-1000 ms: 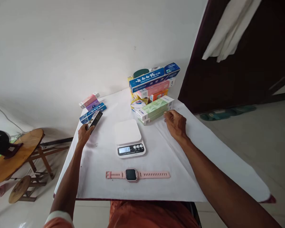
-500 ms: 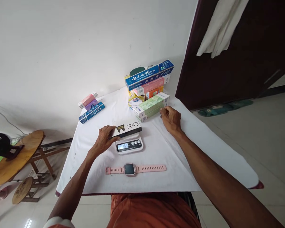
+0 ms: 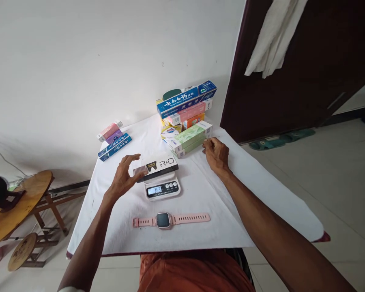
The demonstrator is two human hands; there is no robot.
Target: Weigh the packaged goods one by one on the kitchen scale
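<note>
A white and black R&O box (image 3: 166, 163) lies across a small white digital scale (image 3: 177, 194), whose lit display reads 363. At the box's left end is my left hand (image 3: 123, 176), open, its fingers lifted apart and the thumb by the front edge. My right hand (image 3: 217, 156) is curled closed beside two stacked light green boxes (image 3: 192, 137); I cannot tell whether its knuckles touch them. Nothing shows in its fingers. A pink smartwatch (image 3: 163, 220) lies flat with its strap spread, in front of the scale.
Behind the green boxes are a blue toothpaste box (image 3: 185, 99), a pink box (image 3: 191, 112) and yellow packs (image 3: 171, 132). Blue toothpaste boxes (image 3: 114, 147) lie at the left back by the wall. A wooden stool (image 3: 26, 247) and green slippers (image 3: 267, 144) are on the floor.
My left hand has let go of the R&O box, its fingers rising and spreading off to the left. My right hand stays by the green boxes. The whole view has shifted slightly.
</note>
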